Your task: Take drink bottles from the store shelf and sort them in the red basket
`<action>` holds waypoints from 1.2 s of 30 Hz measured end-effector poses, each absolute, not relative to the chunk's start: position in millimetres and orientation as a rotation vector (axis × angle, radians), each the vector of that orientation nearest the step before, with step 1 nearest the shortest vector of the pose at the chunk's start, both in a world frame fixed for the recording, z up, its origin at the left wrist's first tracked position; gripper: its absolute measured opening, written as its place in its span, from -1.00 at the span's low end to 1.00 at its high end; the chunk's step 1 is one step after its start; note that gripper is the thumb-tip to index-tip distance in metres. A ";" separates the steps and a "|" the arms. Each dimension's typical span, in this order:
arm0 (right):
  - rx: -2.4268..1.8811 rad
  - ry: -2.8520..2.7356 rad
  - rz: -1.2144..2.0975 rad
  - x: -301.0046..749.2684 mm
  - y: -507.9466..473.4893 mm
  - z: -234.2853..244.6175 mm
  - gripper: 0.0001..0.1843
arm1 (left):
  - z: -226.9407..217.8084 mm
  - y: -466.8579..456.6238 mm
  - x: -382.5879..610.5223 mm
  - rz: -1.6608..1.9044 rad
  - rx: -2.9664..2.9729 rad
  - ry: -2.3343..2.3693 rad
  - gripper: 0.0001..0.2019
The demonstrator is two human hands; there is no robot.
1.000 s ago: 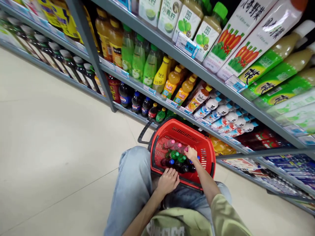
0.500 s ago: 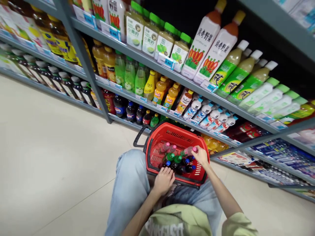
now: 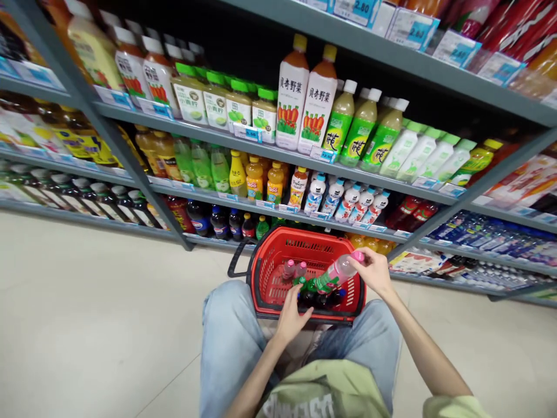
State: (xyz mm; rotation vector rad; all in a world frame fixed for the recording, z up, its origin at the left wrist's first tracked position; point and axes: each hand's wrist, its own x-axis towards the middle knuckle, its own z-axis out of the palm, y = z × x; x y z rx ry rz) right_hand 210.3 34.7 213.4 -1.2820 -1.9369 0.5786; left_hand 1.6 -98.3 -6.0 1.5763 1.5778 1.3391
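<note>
A red plastic shopping basket (image 3: pixel 278 260) stands on the floor between my knees, with several small bottles in it. My right hand (image 3: pixel 375 270) grips a clear bottle with a pink cap (image 3: pixel 338 271) by its top, lifted at a slant over the basket's right side. Two more pink-capped bottles (image 3: pixel 293 270) and some green-capped and dark bottles (image 3: pixel 317 296) stay inside. My left hand (image 3: pixel 290 313) rests on the basket's near rim, fingers reaching in towards the dark bottles, holding nothing.
Grey shelves (image 3: pixel 270 150) of juice and soda bottles rise right behind the basket, from floor level upward. The basket's black handle (image 3: pixel 237 264) sticks out to the left. Beige tiled floor (image 3: pixel 87 313) stretches to the left. My jeans-clad knees (image 3: pixel 226 337) flank the basket.
My right hand has taken a pink-capped bottle out of the pile and raised it to the right. The view has tilted up, showing more shelves. My left hand has stayed at the rim.
</note>
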 end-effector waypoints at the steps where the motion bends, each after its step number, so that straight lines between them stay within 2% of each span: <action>1: -1.265 -1.904 0.639 210.5 31.8 218.7 -0.57 | -1.0 -98.1 4.9 1.384 1.509 1.493 -0.28; 5: -1.191 -1.752 0.888 209.4 26.2 235.8 -0.57 | 24.6 -99.3 24.3 1.515 1.221 1.235 -0.29; 9: -1.158 -1.699 0.992 207.6 29.6 247.1 -0.58 | 44.6 -104.5 35.6 1.558 0.952 1.142 -0.27; 14: -1.159 -1.819 0.925 205.5 38.7 249.2 -0.58 | 54.5 -126.8 36.3 1.381 0.834 0.845 -0.16; 22: -1.178 -2.020 0.838 187.2 39.9 247.0 -0.60 | 52.2 -169.4 69.2 1.176 0.457 0.499 -0.29; 26: -1.153 -2.066 0.844 183.5 38.8 246.3 -0.58 | 59.5 -177.2 71.9 1.052 0.189 0.455 -0.17; 32: -1.174 -2.137 0.793 181.9 34.2 246.4 -0.59 | 70.7 -179.8 62.7 1.127 0.052 0.344 -0.31; 36: -1.162 -2.153 0.777 182.1 33.3 247.5 -0.61 | 74.2 -177.7 58.7 1.125 0.082 0.270 -0.34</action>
